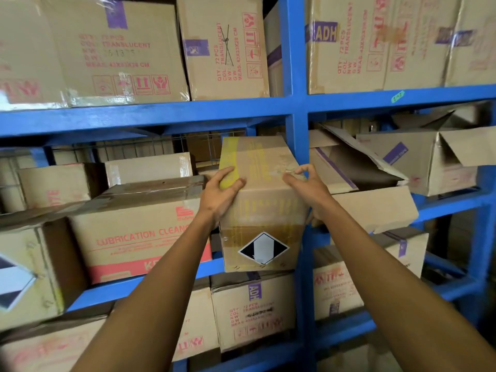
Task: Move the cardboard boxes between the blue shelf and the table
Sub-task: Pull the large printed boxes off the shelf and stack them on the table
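both hands grip one box [264, 210] at the middle level of the blue shelf [295, 106], hard against the upright post. the left hand [221, 194] clamps the upper left corner, thumb over the top face, fingers [228, 174] lying on a strip of yellow tape. the right hand [308, 186] is set on the upper right corner, palm against the side, its index finger and thumb curled loosely on the top edge; its hold looks lighter than the left's. the two hands are placed on opposite corners, probably so the box can be steadied and steered past the post, since it sits wedged between the post and the red-printed carton [139, 232] on its left. the box tilts, its front face leaning out past the shelf edge with the lower edge overhanging the beam, so it seems partway between shelf and hands; whether it is coming out or going in cannot be told. no table is in view.

the box is plain brown cardboard, taller than wide, creased, banded with faded yellow tape, and carries a black-and-white diamond label [263, 248] low on the front.
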